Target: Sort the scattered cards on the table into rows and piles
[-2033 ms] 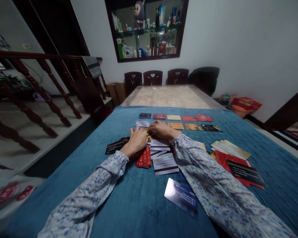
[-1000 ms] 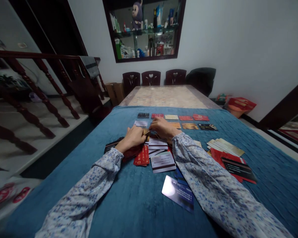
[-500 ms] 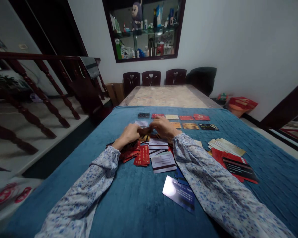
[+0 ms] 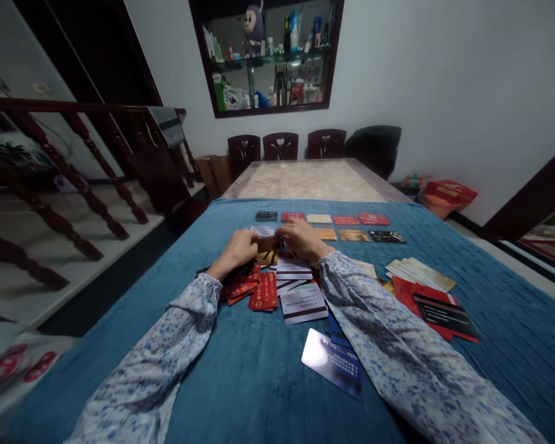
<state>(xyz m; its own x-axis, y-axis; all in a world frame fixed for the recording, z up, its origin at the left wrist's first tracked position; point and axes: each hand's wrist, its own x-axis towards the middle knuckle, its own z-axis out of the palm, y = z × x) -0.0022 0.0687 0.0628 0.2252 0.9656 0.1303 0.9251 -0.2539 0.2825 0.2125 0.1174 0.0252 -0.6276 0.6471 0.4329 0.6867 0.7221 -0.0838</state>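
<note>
Between my two hands a brownish card (image 4: 269, 244), perhaps a small stack, is held by its ends above the pile. My left hand (image 4: 238, 250) is closed on its left end, and my right hand (image 4: 300, 238) pinches its right end. Below lie red cards (image 4: 263, 292), white cards with dark stripes (image 4: 304, 304) and some yellow ones (image 4: 268, 258). A shiny blue-violet card (image 4: 333, 361) lies nearer to me, beside my right sleeve. Further cards under my wrists are partly hidden.
Beyond my hands, cards lie in two rows, among them a red card (image 4: 374, 219) and a black card (image 4: 386, 237). To the right are fanned pale cards (image 4: 419, 271) and a black-striped card (image 4: 448, 316) on red ones. A blue cloth (image 4: 240, 376) covers the near table.
The held card has tilted slightly, showing more of its brown face between my hands. The view has shifted a little; the cards on the cloth stay where they were.
</note>
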